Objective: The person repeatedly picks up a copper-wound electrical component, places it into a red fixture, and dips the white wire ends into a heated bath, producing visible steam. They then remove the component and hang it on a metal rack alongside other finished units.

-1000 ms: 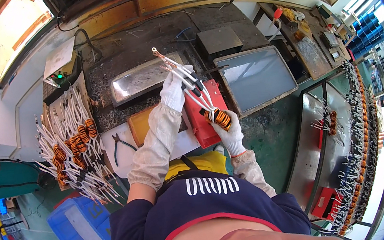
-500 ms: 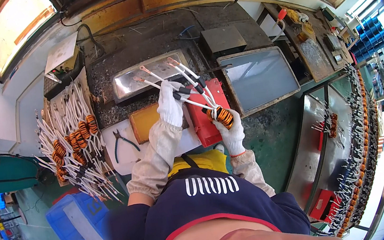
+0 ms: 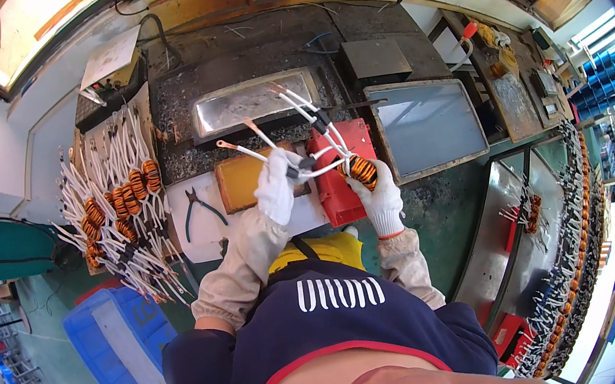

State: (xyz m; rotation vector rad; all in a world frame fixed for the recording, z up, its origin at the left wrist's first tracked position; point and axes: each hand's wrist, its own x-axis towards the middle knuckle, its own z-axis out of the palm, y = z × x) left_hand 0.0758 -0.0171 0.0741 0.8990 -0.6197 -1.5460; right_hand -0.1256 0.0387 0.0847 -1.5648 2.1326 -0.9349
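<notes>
In my gloved right hand (image 3: 379, 202) is a ring-shaped coil (image 3: 363, 172) wound with orange wire over black. Several white leads with black sleeves run from it, tipped with bare copper ends. My left hand (image 3: 276, 184), also in a white glove, is closed around two of these leads; their copper ends (image 3: 226, 145) point away to the left, above a yellow block (image 3: 233, 182). The other leads (image 3: 300, 101) stretch forward, their tips in front of a shiny rectangular metal tray (image 3: 254, 102). A red box (image 3: 346, 195) lies below the coil.
Green-handled pliers (image 3: 204, 208) rest on white paper left of the yellow block. A heap of similar coils (image 3: 121, 203) lies at the left, above a blue bin (image 3: 124, 353). A framed grey-surfaced tray (image 3: 430, 127) sits right of the red box. Racks of coils (image 3: 566, 298) stand far right.
My left hand has drawn back toward me with its two leads, whose copper tips moved from over the metal tray to over the yellow block. The coil has shifted slightly right and nearer.
</notes>
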